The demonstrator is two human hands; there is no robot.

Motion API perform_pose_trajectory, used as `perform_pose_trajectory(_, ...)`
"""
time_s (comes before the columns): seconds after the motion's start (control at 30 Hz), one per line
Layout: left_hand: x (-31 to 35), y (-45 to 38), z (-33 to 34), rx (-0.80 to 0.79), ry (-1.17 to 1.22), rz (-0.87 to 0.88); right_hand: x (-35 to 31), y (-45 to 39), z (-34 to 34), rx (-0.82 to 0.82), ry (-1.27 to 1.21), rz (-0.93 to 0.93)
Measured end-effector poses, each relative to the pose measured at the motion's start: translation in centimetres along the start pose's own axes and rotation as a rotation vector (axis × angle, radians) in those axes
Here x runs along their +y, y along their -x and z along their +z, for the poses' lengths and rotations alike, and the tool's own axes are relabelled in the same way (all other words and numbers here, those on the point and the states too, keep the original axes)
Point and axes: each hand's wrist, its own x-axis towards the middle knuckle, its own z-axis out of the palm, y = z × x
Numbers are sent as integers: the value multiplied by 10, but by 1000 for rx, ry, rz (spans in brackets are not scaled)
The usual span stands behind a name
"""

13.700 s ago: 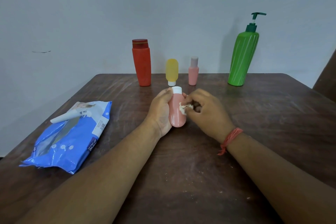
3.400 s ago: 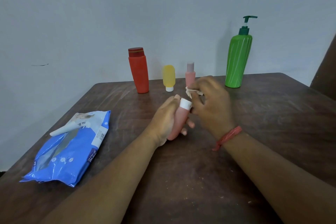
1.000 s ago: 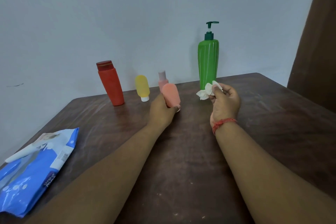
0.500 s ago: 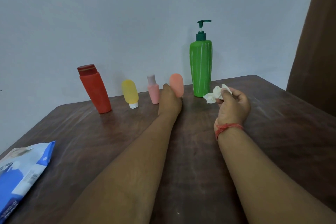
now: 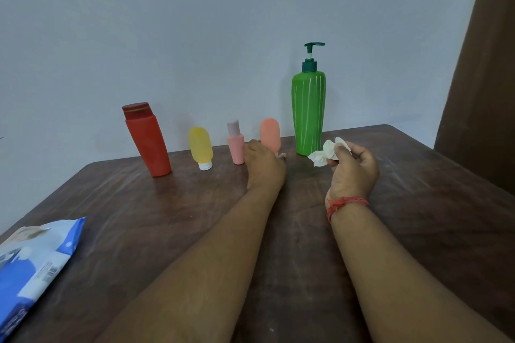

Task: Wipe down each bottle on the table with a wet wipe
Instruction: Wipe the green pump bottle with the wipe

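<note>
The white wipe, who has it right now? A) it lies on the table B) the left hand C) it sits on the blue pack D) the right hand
D: the crumpled wipe is pinched in the fingers of the right hand, held up in front of the green pump bottle, while the left hand is at the foot of the orange bottle.

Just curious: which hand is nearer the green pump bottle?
Right. The right hand, pinching the wipe, is just in front of the green bottle; the left hand is further left, by the orange bottle.
</note>
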Motion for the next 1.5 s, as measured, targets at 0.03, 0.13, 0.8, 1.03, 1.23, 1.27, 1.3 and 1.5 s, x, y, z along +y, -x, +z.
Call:
perform_pose_trajectory(0.03, 1, 5, -1, 80, -46, 69, -1, 0, 0, 15, 3, -9)
perform_pose_trajectory(0.13, 3, 11, -4, 221, -17, 232, -2, -2, -3, 60, -22, -19)
perform_pose_trajectory(0.8, 85, -87, 7, -174, 503, 70, -20, -52, -15, 146, -93, -36)
perform_pose_trajectory(1.03, 94, -97, 13, -224, 498, 30, -20, -50, -13, 138, -97, -16)
perform_pose_trajectory(1.23, 69, -50, -28, -255, 575, 90, -18, -50, -15, 98, -96, -3)
perform_pose_trajectory(1.27, 60, -38, -40, -262, 581, 88, -18, -49, -15, 78, -90, -2)
perform_pose_trajectory(1.3, 51, -24, -53, -272, 596, 70, -17, -47, -15, 53, -74, -2)
perform_pose_trajectory(1.5, -18, 49, -127, -363, 944, -310, -14, -14, -8, -170, 181, -75)
